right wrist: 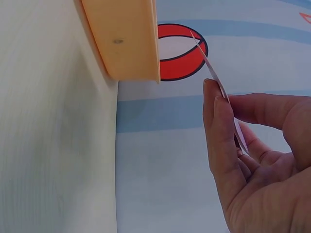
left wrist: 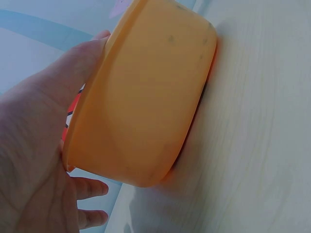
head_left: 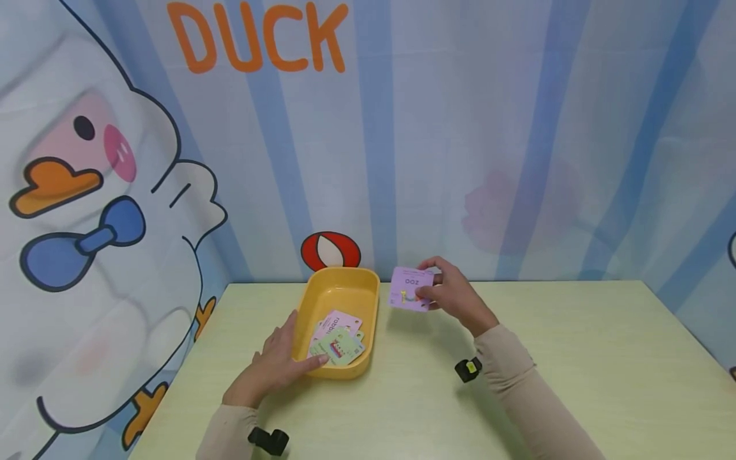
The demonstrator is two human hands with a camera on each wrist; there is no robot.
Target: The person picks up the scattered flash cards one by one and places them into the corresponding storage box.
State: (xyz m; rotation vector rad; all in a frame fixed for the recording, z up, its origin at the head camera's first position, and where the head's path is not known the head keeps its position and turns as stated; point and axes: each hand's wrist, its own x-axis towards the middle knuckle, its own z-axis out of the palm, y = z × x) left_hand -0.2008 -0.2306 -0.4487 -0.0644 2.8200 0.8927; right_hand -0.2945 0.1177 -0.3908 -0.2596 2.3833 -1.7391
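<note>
My right hand (head_left: pixel 451 294) pinches a purple card (head_left: pixel 407 281) between thumb and fingers, raised above the table. The printed word "zoo" shows upside down, beside a small colourful picture. In the right wrist view the card (right wrist: pixel 214 75) appears nearly edge-on. My left hand (head_left: pixel 276 361) holds the near left corner of a yellow plastic bin (head_left: pixel 370 319), thumb over the near rim and fingers along the left side. Inside the bin lie several overlapping cards, with a green card (head_left: pixel 338 345) on top and a pink card (head_left: pixel 339 319) reading "rabbit" partly covered.
The bin stands on a pale wood-grain table (head_left: pixel 552 370), close to its back edge. Behind the table hangs a blue-striped cloth backdrop (head_left: pixel 437 128) with a cartoon duck (head_left: pixel 155 268). Each wrist carries a small black camera.
</note>
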